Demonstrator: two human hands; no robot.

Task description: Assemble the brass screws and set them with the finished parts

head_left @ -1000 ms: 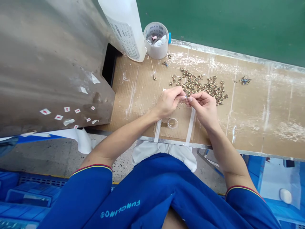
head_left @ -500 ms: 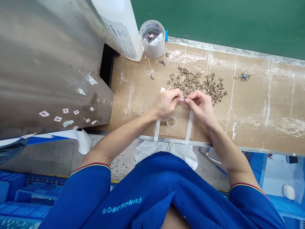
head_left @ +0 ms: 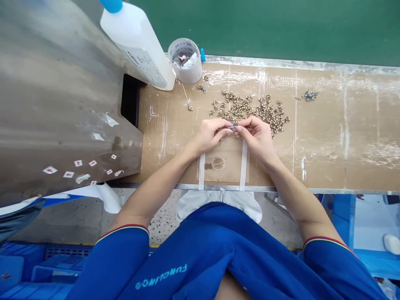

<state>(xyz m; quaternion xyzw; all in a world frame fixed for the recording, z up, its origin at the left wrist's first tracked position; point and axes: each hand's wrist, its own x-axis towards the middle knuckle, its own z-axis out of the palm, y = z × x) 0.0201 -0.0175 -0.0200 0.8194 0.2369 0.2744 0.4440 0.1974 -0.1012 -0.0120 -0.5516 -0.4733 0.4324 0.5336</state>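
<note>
My left hand (head_left: 211, 135) and my right hand (head_left: 258, 135) meet just in front of a heap of small brass-coloured metal parts (head_left: 237, 108). Both are closed in a pinch, fingertips nearly touching. Between them shows a small blue piece (head_left: 232, 127), pinched from either side; its exact kind is too small to make out. Below the hands lies a small round clear dish (head_left: 218, 163), on a cardboard patch held by two white tape strips (head_left: 243, 166). A little group of blue and dark parts (head_left: 310, 96) lies off to the right.
At the back left stand a white bottle with a blue cap (head_left: 137, 46) and a tub (head_left: 187, 68) holding scraps. A thin stick (head_left: 185, 92) lies before them. A metal panel (head_left: 78, 104) bounds the left side. Cardboard (head_left: 328, 158) covers the bench.
The camera view has shifted, bringing the bottle's blue cap into sight. Both hands keep their pinch, and more of the blue piece shows between the fingertips.
</note>
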